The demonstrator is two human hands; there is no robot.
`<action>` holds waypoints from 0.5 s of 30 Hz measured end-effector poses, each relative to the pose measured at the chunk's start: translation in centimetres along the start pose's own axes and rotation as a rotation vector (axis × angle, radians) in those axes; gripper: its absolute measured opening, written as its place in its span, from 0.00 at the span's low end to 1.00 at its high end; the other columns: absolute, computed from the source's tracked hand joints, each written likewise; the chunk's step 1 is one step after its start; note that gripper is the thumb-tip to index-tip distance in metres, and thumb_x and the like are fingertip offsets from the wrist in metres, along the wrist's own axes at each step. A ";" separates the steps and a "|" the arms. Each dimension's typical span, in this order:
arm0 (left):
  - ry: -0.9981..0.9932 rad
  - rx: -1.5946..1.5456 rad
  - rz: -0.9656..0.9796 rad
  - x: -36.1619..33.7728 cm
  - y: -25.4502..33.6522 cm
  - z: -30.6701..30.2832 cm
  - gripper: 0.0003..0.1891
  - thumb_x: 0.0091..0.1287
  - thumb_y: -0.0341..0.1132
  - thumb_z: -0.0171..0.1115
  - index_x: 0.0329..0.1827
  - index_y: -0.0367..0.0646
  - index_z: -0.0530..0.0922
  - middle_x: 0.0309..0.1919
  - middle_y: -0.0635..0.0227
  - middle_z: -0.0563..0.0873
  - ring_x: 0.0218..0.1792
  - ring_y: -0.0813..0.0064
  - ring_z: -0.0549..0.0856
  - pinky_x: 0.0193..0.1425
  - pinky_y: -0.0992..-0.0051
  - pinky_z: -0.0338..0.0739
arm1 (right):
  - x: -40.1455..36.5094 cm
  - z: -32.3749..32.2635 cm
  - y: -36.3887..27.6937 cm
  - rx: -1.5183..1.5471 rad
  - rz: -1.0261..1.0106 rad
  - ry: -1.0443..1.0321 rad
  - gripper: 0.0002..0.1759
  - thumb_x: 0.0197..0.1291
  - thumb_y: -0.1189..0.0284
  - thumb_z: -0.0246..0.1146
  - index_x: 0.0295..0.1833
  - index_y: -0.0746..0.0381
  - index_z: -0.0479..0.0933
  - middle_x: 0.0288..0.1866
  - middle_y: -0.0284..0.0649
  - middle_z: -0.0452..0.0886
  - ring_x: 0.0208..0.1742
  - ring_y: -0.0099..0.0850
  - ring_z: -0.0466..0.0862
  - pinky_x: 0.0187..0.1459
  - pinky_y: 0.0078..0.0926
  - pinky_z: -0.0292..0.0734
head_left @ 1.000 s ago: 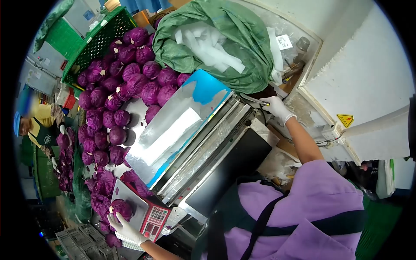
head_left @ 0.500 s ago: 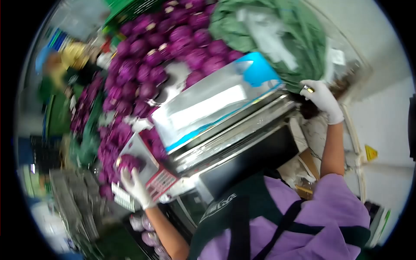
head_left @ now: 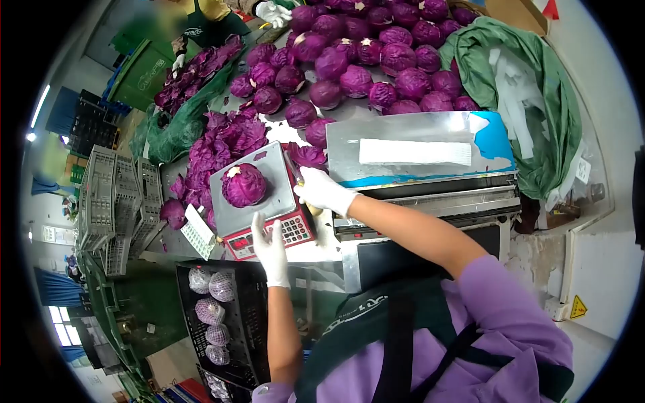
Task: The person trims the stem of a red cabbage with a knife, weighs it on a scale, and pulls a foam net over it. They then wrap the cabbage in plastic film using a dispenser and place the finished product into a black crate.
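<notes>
A red cabbage (head_left: 244, 185) rests on the metal plate of a red-and-silver digital scale (head_left: 272, 196). My left hand (head_left: 271, 252), in a white glove, is at the front edge of the scale, over its keypad panel. Its fingers are apart and hold nothing. My right hand (head_left: 326, 191), also gloved, reaches across to the right side of the scale, with its fingers curled. A small dark item shows at its fingertips, too small to name. A metal-topped wrapping machine (head_left: 403, 144) with a white strip on it stands beside that hand.
Many red cabbages (head_left: 356, 80) are heaped behind the scale, with loose leaves (head_left: 225, 144) to its left. A white card (head_left: 197, 232) leans by the scale. A black crate (head_left: 218, 302) holds netted cabbages. Green sacking (head_left: 537, 101) lies right; a co-worker's gloved hand (head_left: 273, 13) shows at the back.
My right hand has swung from the far right of the wrapping machine to the scale. My left hand has come off the cabbage, towards the keypad. The whole view has turned and sharpened.
</notes>
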State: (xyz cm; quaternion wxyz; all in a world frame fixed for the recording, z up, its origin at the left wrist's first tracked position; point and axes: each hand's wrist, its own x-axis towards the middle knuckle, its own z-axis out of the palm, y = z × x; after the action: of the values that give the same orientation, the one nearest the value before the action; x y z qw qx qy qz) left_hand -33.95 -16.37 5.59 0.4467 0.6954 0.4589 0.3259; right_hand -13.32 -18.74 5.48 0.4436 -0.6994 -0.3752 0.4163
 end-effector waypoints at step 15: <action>-0.006 -0.087 -0.096 1.5 -1.1 -2.3 0.27 0.73 0.31 0.60 0.73 0.37 0.66 0.67 0.52 0.76 0.62 0.67 0.79 0.66 0.70 0.71 | -1.9 -13.3 1.0 -1.135 -0.343 0.415 0.11 0.58 0.65 0.64 0.40 0.61 0.83 0.39 0.46 0.83 0.45 0.46 0.84 0.49 0.42 0.79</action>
State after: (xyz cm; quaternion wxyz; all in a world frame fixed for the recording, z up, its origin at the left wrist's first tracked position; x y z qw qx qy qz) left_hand -35.74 -14.00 5.52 0.4929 0.6535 0.4758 0.3218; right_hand -1.72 -24.89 8.53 0.1273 -0.8221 -0.5506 -0.0690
